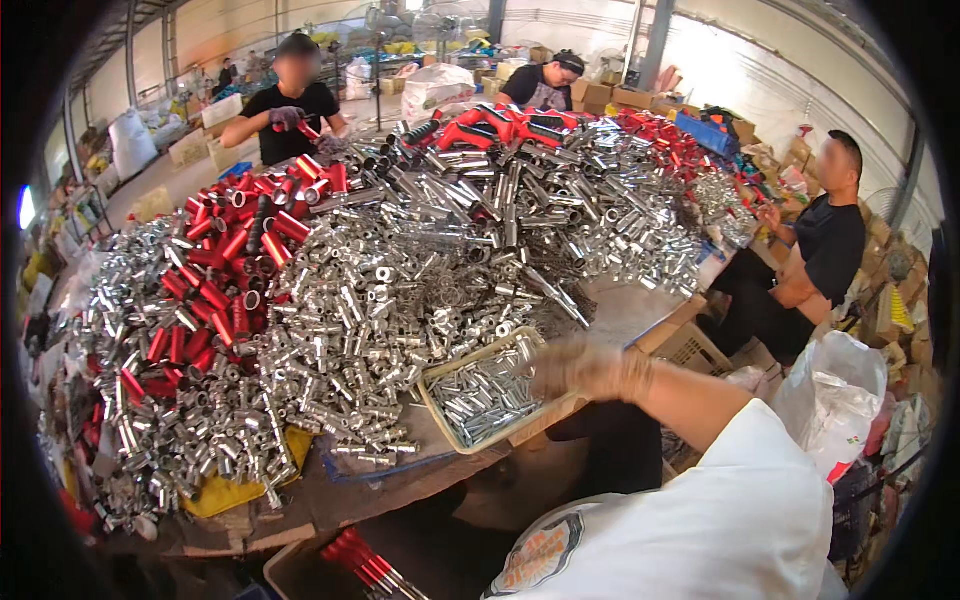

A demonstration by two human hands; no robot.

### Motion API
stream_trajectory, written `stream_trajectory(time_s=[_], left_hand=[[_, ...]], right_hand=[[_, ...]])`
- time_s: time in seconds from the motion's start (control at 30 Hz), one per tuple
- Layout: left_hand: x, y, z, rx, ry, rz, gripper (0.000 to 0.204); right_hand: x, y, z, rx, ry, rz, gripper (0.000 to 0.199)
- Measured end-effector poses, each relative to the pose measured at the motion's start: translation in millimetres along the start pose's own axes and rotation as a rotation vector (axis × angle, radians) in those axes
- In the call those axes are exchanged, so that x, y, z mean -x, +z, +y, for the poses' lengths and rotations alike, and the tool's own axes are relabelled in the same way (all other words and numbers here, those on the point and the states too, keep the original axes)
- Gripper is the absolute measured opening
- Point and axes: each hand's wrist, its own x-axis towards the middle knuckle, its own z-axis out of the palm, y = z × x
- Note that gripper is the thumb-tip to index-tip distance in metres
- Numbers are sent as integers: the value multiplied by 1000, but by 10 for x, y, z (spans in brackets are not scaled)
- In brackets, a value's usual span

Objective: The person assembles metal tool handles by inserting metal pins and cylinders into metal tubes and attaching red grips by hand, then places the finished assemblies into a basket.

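Note:
My right hand (pixel 580 370), in a pale work glove, is over the right end of a shallow cream tray (pixel 432 405). It is smeared by motion, so its fingers and anything in them cannot be made out. Inside the tray lie many small silvery metal pins (pixel 485 395). Heaped behind the tray are long metal tubes (pixel 510 205) and thin wire springs (pixel 455 285). My left hand is out of the picture.
Metal fittings (pixel 340 340) and red tubes (pixel 205 290) pile up on the left. Red-and-black handles (pixel 510 125) top the heap. Below the table edge stands a bin with red-handled rods (pixel 365 565). Co-workers sit around: one person (pixel 830 240) at right, others at the far side.

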Motion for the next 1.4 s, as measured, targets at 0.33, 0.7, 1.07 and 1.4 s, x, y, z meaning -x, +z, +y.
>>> stream_trajectory(time_s=[0.33, 0.7, 1.07, 1.4], left_hand=[[899, -1271, 1866, -18, 167, 499, 34], [90, -1322, 3516, -123, 642, 264, 33], [50, -44, 5128, -378, 962, -143, 35], [571, 518, 5549, -567, 1144, -485, 32]], right_hand=[[-923, -1275, 234, 1354, 57, 613, 41], [-394, -1483, 115, -294, -233, 417, 38], [472, -1435, 525, -200, -296, 665, 19], [617, -1128, 443, -354, -269, 542, 36]])
